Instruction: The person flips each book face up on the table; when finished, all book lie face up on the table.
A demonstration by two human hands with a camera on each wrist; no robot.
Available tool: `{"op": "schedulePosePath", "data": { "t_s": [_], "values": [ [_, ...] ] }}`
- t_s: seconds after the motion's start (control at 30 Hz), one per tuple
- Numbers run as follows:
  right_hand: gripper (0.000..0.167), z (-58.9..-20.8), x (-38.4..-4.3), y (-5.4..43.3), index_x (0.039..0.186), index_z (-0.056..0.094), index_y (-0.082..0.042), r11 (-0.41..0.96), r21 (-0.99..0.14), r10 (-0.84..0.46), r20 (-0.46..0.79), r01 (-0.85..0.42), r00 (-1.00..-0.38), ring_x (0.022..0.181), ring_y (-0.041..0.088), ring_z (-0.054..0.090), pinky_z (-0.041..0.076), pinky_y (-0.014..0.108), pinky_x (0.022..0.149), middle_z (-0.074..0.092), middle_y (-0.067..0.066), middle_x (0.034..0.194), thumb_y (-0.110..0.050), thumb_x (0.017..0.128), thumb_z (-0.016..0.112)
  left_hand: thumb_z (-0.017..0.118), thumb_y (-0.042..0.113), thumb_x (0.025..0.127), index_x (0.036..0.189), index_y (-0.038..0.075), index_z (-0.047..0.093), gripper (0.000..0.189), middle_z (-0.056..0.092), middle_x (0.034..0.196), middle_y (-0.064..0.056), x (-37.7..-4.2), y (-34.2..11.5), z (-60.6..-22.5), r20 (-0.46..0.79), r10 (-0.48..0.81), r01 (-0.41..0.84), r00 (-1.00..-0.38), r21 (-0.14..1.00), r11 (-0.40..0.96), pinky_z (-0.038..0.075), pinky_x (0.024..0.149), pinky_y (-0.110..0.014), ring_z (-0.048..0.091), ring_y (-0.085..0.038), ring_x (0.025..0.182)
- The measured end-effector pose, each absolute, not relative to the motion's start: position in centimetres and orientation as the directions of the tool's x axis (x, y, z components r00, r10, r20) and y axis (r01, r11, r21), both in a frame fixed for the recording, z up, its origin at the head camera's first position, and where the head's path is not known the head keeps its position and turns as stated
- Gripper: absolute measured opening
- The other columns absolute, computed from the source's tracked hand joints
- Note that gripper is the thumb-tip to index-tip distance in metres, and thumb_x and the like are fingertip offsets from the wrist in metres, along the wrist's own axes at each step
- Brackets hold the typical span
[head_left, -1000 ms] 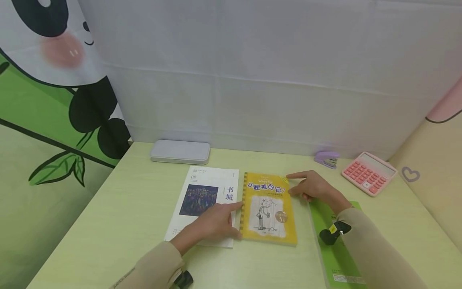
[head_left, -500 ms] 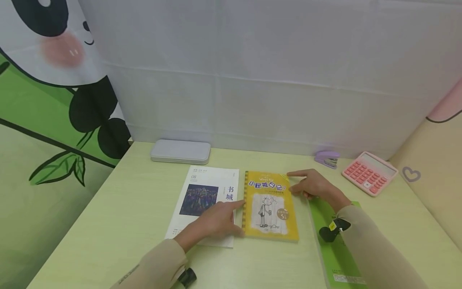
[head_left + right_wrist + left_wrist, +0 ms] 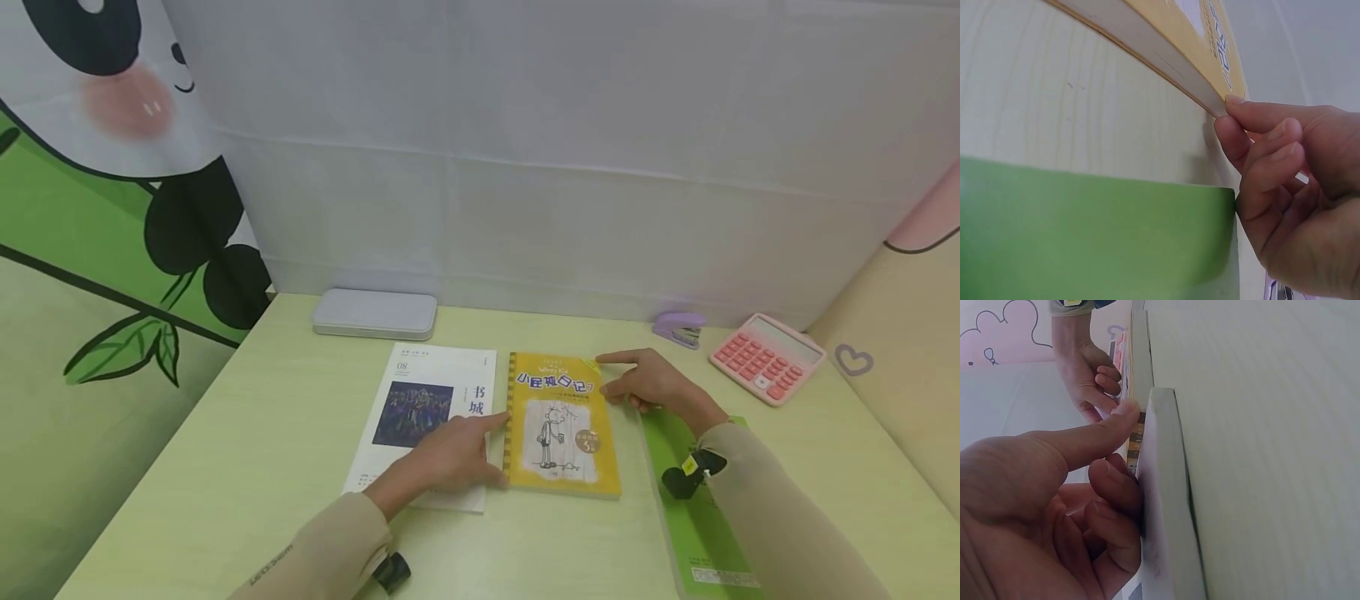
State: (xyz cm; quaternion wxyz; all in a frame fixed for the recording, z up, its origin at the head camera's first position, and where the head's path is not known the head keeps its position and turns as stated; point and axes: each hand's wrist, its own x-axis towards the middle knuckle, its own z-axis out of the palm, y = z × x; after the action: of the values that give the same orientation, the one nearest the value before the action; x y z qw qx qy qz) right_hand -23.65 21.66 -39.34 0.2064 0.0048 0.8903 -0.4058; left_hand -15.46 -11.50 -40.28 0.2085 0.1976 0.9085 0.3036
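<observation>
A yellow comic-style book (image 3: 562, 442) lies flat on the table between both hands. My left hand (image 3: 453, 454), lying over the white book (image 3: 450, 367), touches the yellow book's striped spine with thumb and index finger spread apart. In the left wrist view its other fingers curl near the white book's edge. At the yellow book's upper right corner, my right hand (image 3: 656, 387) touches the edge with thumb and outstretched index finger. The right wrist view shows the thumb (image 3: 1238, 106) right at that corner, its remaining fingers bent beside a green book (image 3: 1085, 231).
Under the right forearm lies the green book, partly covered. A grey flat case (image 3: 375, 312) sits at the back left of the pale table (image 3: 225, 467). Toward the back right are a purple stapler (image 3: 680, 327) and a pink calculator (image 3: 768, 358). A white sheet (image 3: 525, 167) hangs behind.
The yellow book has slid slightly away from me and a little right, with its top now closer to level with the white book's top. Both hands moved slightly with it.
</observation>
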Motion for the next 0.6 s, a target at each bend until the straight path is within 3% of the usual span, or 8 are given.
{"op": "schedulePosePath", "data": {
  "t_s": [0.4,0.6],
  "values": [
    [0.070,-38.7,-23.2,21.9,0.159,0.046,-0.005,0.646,-0.743,-0.167,-0.363,0.177,-0.917,0.049,0.008,0.046,0.038,0.023,0.048,0.073,0.005,0.079,-0.015,0.096,0.077,0.093,0.026,0.079,0.162,0.014,0.045,0.096,0.060,0.076,-0.005,-15.6,-11.5,-40.5,-0.270,0.488,0.217,-0.830,0.650,0.728,0.047,0.062,-0.033,0.055,-0.018,0.066],
    [0.067,-37.2,-22.3,23.6,0.158,0.045,0.000,0.611,-0.783,-0.196,-0.291,0.116,-0.936,0.050,0.009,0.045,0.036,0.026,0.050,0.074,0.011,0.087,-0.014,0.099,0.073,0.092,0.028,0.080,0.162,0.016,0.044,0.096,0.060,0.075,-0.004,-15.6,-11.8,-40.5,-0.260,0.485,0.214,-0.835,0.659,0.721,0.047,0.060,-0.033,0.055,-0.018,0.066]
  ]
}}
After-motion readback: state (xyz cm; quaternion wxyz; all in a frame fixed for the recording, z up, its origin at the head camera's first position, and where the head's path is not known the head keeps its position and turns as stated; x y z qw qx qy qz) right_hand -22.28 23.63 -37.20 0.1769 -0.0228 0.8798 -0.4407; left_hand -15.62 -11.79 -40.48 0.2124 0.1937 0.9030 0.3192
